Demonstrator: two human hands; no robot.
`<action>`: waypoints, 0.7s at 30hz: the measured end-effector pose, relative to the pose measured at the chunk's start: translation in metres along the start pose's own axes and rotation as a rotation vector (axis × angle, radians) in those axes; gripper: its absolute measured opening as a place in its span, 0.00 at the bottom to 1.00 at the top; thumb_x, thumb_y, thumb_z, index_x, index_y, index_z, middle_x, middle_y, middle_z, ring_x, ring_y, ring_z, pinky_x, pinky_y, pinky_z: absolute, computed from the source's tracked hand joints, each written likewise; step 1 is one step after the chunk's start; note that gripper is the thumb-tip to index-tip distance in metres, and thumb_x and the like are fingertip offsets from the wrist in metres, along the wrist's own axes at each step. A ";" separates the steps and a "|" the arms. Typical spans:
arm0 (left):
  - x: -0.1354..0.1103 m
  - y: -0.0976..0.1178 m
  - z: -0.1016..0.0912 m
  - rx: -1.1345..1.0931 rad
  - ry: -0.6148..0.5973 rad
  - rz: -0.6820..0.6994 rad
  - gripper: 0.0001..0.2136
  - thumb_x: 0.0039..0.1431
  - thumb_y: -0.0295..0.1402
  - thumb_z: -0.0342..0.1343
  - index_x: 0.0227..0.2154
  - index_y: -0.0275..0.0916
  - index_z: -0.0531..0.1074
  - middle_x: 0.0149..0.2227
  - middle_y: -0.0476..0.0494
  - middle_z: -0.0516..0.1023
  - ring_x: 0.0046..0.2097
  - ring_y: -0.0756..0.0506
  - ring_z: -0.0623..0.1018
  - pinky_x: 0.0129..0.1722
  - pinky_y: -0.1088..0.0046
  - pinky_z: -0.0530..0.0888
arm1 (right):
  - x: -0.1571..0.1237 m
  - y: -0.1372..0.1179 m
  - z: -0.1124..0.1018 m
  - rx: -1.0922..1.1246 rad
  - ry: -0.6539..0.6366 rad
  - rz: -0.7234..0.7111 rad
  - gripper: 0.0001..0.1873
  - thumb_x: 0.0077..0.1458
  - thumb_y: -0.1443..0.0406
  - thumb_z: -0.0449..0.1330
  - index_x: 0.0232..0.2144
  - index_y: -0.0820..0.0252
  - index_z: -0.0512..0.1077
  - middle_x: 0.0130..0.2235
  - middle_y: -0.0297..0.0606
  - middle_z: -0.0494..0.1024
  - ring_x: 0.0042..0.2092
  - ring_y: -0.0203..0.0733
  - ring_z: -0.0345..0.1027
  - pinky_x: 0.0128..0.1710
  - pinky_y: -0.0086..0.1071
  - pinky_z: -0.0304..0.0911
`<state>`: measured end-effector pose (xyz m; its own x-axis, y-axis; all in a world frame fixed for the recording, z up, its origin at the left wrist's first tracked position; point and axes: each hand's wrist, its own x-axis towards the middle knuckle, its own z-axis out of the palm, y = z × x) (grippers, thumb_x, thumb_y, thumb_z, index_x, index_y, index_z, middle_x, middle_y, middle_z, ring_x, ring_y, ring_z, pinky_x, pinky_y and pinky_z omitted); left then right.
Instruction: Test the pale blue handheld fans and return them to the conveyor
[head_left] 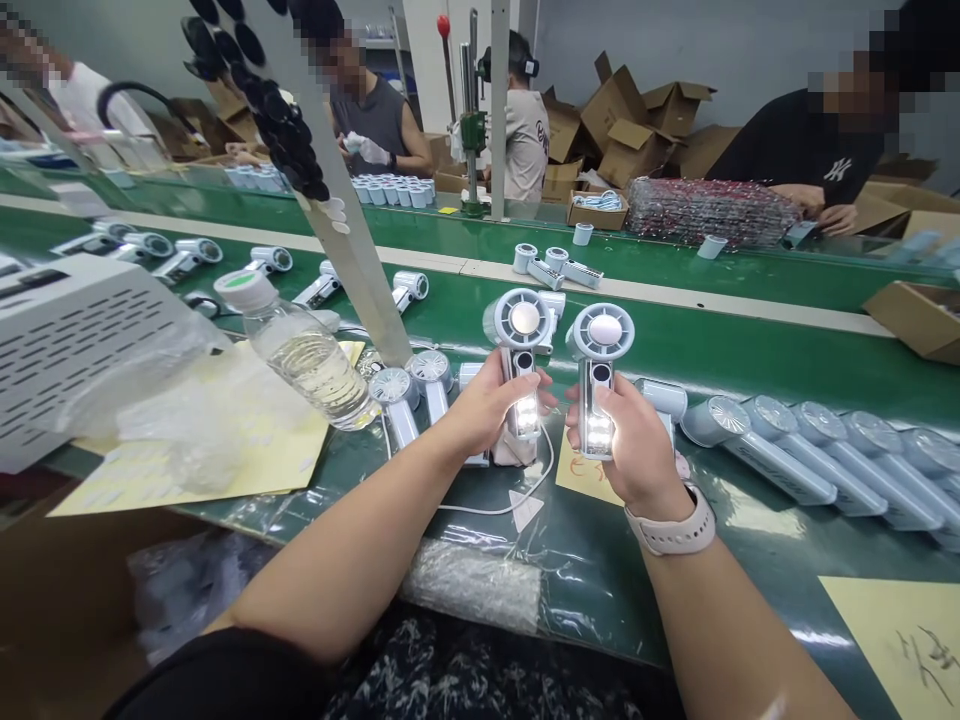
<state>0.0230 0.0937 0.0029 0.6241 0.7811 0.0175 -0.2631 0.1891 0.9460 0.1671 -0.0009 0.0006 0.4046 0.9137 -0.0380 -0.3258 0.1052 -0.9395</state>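
My left hand (pixel 484 405) grips the handle of a white handheld fan (pixel 523 325), held upright, with a lit panel glowing on its handle. My right hand (pixel 637 445) holds a second white handheld fan (pixel 604 335) the same way, its panel lit too. Both fan heads face me, side by side above the green work table (pixel 750 350). A white watch band sits on my right wrist. A white cable (pixel 517 500) loops on the table under my hands.
A row of several fans (pixel 817 450) lies to the right, more fans (pixel 412 385) to the left. A tilted water bottle (pixel 304 350), yellow paper (pixel 292 455) and a white perforated box (pixel 67 330) stand left. Other people work across the conveyor near cardboard boxes (pixel 622 120).
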 end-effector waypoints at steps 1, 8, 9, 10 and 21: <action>0.000 -0.001 0.000 0.031 0.021 -0.007 0.20 0.52 0.39 0.66 0.41 0.40 0.63 0.38 0.44 0.78 0.34 0.43 0.80 0.36 0.63 0.74 | 0.001 0.001 -0.001 0.001 0.007 0.003 0.08 0.55 0.59 0.64 0.32 0.55 0.72 0.28 0.33 0.77 0.22 0.36 0.65 0.18 0.31 0.60; -0.002 0.001 0.003 0.000 0.071 -0.062 0.28 0.49 0.58 0.62 0.40 0.43 0.58 0.29 0.47 0.79 0.21 0.44 0.77 0.22 0.66 0.72 | 0.004 0.005 -0.002 0.261 -0.141 0.111 0.23 0.59 0.44 0.60 0.34 0.57 0.75 0.32 0.39 0.81 0.28 0.41 0.75 0.26 0.34 0.72; -0.003 0.002 0.003 -0.034 0.058 -0.061 0.27 0.51 0.58 0.60 0.39 0.43 0.57 0.28 0.48 0.79 0.20 0.43 0.77 0.21 0.66 0.73 | 0.003 0.005 0.000 0.281 -0.150 0.124 0.23 0.59 0.44 0.60 0.35 0.57 0.76 0.33 0.40 0.82 0.33 0.44 0.77 0.31 0.37 0.75; -0.004 0.004 0.004 -0.059 0.042 -0.051 0.25 0.52 0.57 0.59 0.38 0.43 0.57 0.27 0.49 0.79 0.20 0.43 0.77 0.21 0.66 0.73 | 0.002 0.005 0.002 0.296 -0.149 0.126 0.22 0.59 0.45 0.61 0.36 0.56 0.77 0.36 0.40 0.83 0.37 0.47 0.79 0.36 0.40 0.77; -0.013 0.011 0.004 -0.177 -0.111 0.083 0.26 0.49 0.48 0.68 0.43 0.43 0.62 0.35 0.47 0.81 0.36 0.40 0.83 0.39 0.60 0.78 | -0.005 -0.006 0.003 0.230 -0.013 -0.033 0.13 0.58 0.52 0.66 0.36 0.55 0.79 0.41 0.39 0.84 0.43 0.49 0.79 0.42 0.45 0.77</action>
<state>0.0153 0.0834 0.0142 0.6696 0.7298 0.1377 -0.4356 0.2358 0.8687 0.1641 -0.0051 0.0074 0.4081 0.9130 -0.0030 -0.4998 0.2206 -0.8376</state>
